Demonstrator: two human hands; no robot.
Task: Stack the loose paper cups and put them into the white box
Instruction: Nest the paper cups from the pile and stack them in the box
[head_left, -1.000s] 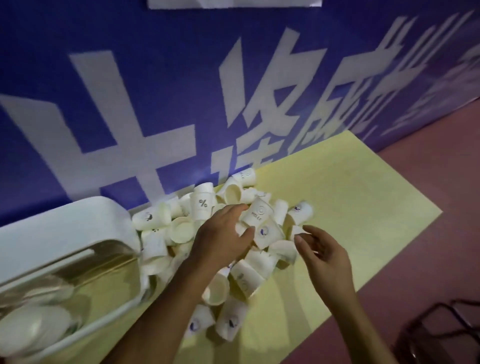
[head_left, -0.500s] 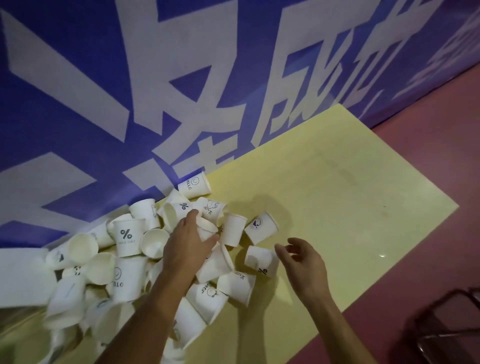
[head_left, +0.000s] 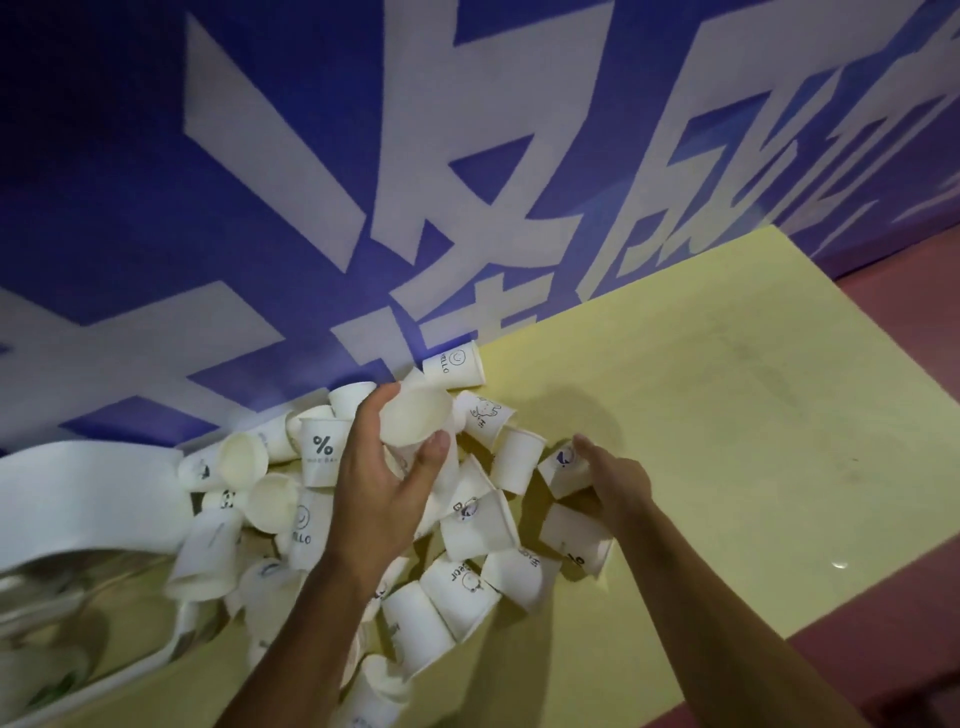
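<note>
Several loose white paper cups (head_left: 472, 525) lie in a heap on the yellow table (head_left: 727, 415), some printed with "%" or "HELLO". My left hand (head_left: 379, 478) grips one cup (head_left: 415, 421) lifted above the heap, its open mouth facing me. My right hand (head_left: 618, 480) reaches into the heap's right side, its fingers round a small cup (head_left: 563, 470) with a blue mark. The white box (head_left: 78, 499) with a clear, shiny side sits at the left edge, partly cut off.
A blue wall (head_left: 311, 182) with large white characters stands right behind the table. Reddish floor (head_left: 909, 291) shows past the table's right and near edges. The table's right half is bare yellow surface.
My left hand has lifted a cup out of the heap and turned its mouth toward me. My right hand moved forward onto the blue-marked cup. The view shifted slightly.
</note>
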